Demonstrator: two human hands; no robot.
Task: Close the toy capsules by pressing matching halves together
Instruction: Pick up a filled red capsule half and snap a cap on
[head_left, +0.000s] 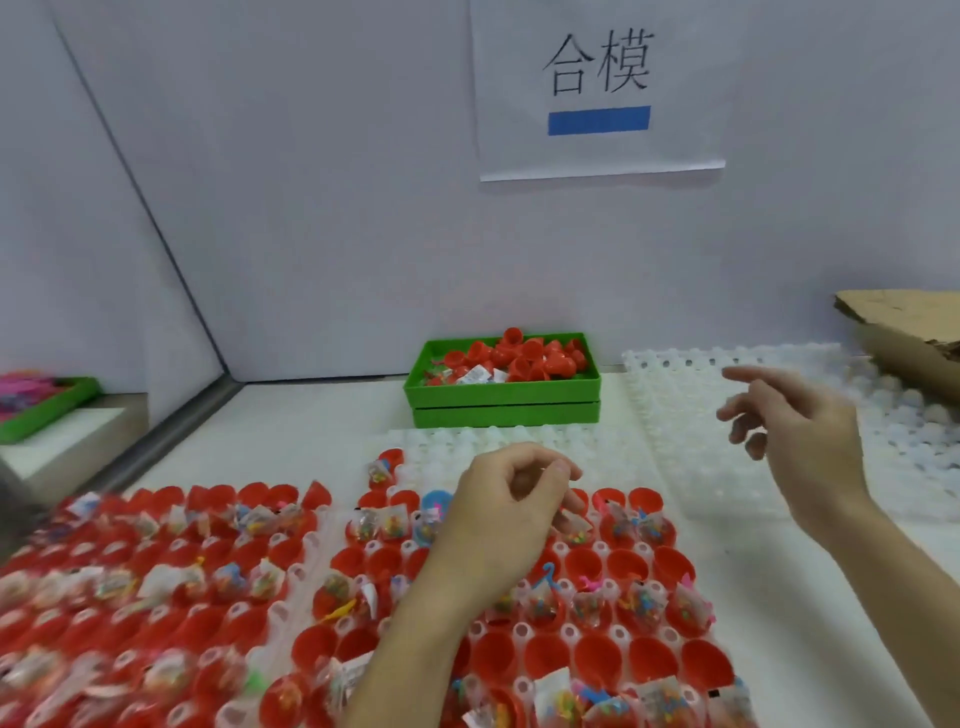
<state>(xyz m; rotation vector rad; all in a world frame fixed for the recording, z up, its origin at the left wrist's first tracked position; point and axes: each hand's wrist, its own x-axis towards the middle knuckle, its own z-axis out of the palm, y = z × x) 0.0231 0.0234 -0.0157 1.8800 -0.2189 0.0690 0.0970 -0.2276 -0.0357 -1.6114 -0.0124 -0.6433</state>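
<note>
**Mia:** Capsule halves (628, 564), all red, sit open in the white trays (519, 631) near us. Many have little toy bags (543, 597) inside.

**Ben:** Where are the tops?

**Mia:** Loose red tops (524, 353) are piled in the green box (501, 387) at the back, by the wall.

**Ben:** What are the hands doing?

**Mia:** The left hand (498, 512) is curled over the tray. It looks like it holds nothing, but I can't be sure. The right hand (795, 431) is up in the air with loose fingers, holding nothing, above the empty white tray (670, 410).

**Ben:** How do you close one well?

**Mia:** I think you tuck the bag all the way in first. Then put a top on straight and push down evenly, so no bag gets pinched.
</note>
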